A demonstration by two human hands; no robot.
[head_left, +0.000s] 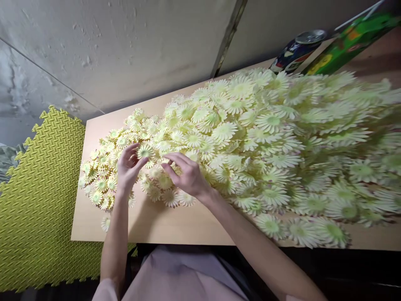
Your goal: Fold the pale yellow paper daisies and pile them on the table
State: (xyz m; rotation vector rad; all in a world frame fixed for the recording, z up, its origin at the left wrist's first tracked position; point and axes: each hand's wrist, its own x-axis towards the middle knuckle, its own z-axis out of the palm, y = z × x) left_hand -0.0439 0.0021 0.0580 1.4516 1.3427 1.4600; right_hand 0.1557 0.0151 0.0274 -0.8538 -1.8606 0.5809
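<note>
Our left hand [128, 167] pinches a flower [145, 151] over the pile's [225, 131] left part, round face up toward us, underside and long axis hidden; beside it our right hand [188, 173] curls, whether gripping anything we cannot tell; the pile's right end is blurred and cut off

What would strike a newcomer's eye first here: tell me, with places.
The heap of pale, daisy-like flowers stretches along most of the light-coloured table. Toward its left end, the left hand holds a single flower, with the right hand close beside it. A bright yellow-green mat fills the far left.
</note>
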